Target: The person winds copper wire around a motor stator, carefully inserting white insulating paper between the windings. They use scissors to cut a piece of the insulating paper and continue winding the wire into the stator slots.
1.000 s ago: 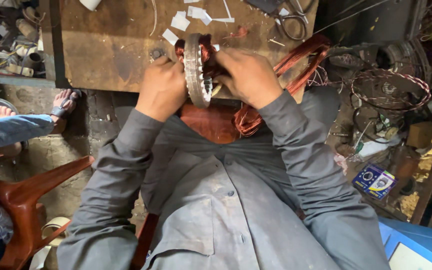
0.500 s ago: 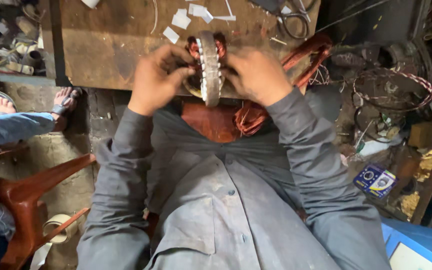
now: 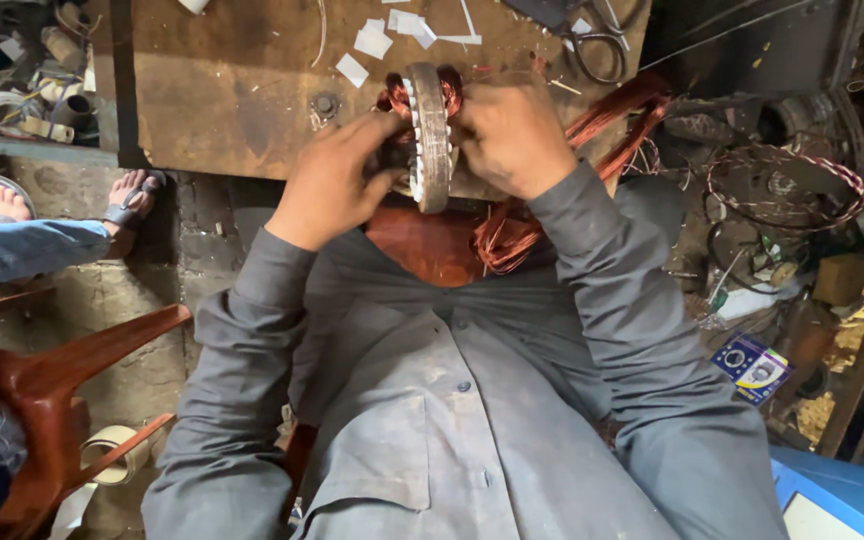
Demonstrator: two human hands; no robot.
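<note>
While the lower half of the frame is filled by the person's grey shirt and both grey sleeves, the work itself sits at upper centre, where a round metal stator ring [image 3: 430,135] stands on edge, seen nearly edge-on, at the near rim of the wooden tabletop [image 3: 237,95]. The left hand [image 3: 332,185] closes its grip on the ring's left face, fingers curled against the copper winding [image 3: 398,95] bulging there; the right hand [image 3: 514,135] clamps the right face the same way, its fingertips hidden behind the ring. Judging by this, the step in hand is pressing or seating the coils into the core, and the next move calls for steady, even pressure and care not to nick the thin wire. Loose copper wire [image 3: 507,235] trails just below the right wrist toward the lap. Farther off, white paper scraps [image 3: 372,42] and scissors [image 3: 602,45] lie on the tabletop. At left edge, another person's sandalled foot [image 3: 132,195] rests by a red chair [image 3: 62,370]. Compared with half a second ago, the ring has stayed upright and in place, and both hands have kept their hold, the left shifting slightly.
</note>
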